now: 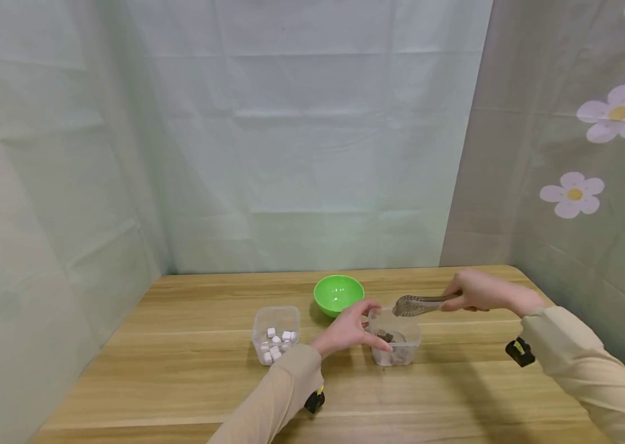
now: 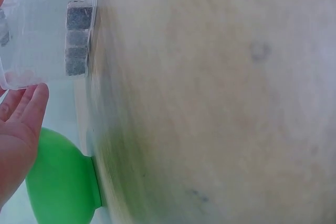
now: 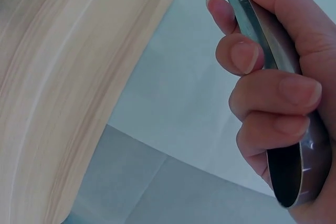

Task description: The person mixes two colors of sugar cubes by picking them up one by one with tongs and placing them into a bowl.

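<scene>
My left hand (image 1: 350,330) holds a clear plastic container (image 1: 401,356) by its left side, thumb at the front and fingers toward the back. Several dark brown cubes (image 2: 79,18) lie at the bottom of this container. In my right hand (image 1: 476,290) I grip metal tongs (image 1: 420,304) with perforated ends, and those ends hang over the container's rim. The right wrist view shows fingers (image 3: 275,92) curled round the tongs' handle, squeezing the arms near each other. Whether a cube sits between the tong ends I cannot tell.
A bright green bowl (image 1: 339,295) stands behind my left hand, close to the container. To the left is a second clear container (image 1: 277,313) with several white cubes (image 1: 275,353). Everything stands on a wooden table (image 1: 179,370), with a pale curtain (image 1: 301,154) behind.
</scene>
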Tool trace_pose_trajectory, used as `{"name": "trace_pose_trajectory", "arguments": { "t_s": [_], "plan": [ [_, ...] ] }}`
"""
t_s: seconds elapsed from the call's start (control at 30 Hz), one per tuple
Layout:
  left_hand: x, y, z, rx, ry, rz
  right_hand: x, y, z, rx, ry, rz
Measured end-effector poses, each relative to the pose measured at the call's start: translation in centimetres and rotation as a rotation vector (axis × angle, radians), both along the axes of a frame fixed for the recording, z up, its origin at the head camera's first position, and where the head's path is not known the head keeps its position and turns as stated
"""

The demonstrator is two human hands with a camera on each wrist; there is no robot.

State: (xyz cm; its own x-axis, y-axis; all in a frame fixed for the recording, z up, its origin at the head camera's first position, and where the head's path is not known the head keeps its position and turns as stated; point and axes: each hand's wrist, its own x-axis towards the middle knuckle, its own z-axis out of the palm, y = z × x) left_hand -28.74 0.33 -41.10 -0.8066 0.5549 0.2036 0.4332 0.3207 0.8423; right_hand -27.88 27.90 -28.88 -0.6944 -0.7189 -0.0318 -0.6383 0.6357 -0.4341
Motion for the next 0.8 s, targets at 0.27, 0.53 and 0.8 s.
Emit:
{"name": "trace_pose_trajectory", "arguments": {
  "t_s": [0.27,0.53,0.8],
  "plan": [
    [0.0,0.1,-0.1,0.025,-0.005,-0.008,-0.5,0.1,0.9,-0.008,0.035,-0.057],
    [0.2,0.0,0.0,0.036,-0.019,0.013,-2.0,-0.9,0.7,-0.010,0.052,-0.083],
    [0.4,0.1,-0.1,0.068,-0.035,0.010,-3.3,-2.1,0.7,-0.004,0.062,-0.109]
  ]
}}
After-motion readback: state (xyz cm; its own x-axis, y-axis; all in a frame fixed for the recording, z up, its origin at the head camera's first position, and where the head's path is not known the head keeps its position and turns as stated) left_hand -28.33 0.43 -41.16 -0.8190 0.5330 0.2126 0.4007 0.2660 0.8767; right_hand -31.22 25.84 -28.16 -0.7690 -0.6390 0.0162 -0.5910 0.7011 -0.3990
